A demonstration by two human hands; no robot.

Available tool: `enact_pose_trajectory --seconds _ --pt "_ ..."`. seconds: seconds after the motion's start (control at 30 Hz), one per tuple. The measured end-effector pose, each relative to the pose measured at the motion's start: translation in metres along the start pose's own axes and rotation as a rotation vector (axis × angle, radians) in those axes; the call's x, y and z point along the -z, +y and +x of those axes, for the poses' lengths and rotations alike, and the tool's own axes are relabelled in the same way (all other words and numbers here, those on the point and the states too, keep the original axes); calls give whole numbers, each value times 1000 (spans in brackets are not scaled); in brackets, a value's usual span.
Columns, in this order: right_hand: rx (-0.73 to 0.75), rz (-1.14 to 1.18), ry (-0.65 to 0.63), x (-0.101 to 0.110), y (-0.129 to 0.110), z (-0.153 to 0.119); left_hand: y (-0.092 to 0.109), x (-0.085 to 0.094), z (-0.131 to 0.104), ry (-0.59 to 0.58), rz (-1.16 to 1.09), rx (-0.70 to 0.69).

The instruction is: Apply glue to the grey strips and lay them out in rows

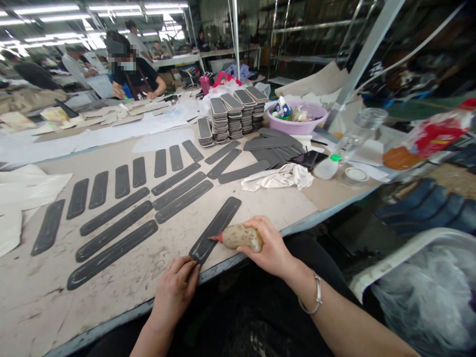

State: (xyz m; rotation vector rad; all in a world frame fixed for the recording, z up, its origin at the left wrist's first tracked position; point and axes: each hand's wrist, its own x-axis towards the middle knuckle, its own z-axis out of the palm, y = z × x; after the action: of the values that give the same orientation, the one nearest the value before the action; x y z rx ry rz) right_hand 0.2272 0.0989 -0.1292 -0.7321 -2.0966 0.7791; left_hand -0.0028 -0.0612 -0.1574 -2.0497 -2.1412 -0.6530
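At the near edge of the desk [278, 206], the right hand [270, 250] encloses a squeeze bottle [240, 237], nozzle [216, 238] at a grey strip [219, 218]; the left hand [175, 285] pinches the strip's near end, presumably steadying it.

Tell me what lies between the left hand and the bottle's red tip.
The near part of a dark grey strip, as the head view shows. The left hand is at its end; the red tip of the bottle reaches over it.

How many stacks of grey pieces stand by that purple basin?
5: a short stack leftmost, then four taller stacks side by side, running right toward the basin. More may be hidden behind.
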Motion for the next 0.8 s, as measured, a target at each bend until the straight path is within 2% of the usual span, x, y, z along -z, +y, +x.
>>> enact_pose_trajectory --seconds 0.07,0.23,0.43,0.63,0.8 --pt "-52 -36 -10 0 2 1 0 -1 0 1 3 15" --pt "-211 -218 169 6 16 10 -1 -1 0 3 3 12" --pt "-172 -218 365 8 26 21 -3 -3 1 40 21 -8" --pt "-225 -237 342 3 33 28 -5 -7 0 58 -6 -29" --pt "-268 -280 332 9 32 23 -6 -7 -1 27 -3 -14"
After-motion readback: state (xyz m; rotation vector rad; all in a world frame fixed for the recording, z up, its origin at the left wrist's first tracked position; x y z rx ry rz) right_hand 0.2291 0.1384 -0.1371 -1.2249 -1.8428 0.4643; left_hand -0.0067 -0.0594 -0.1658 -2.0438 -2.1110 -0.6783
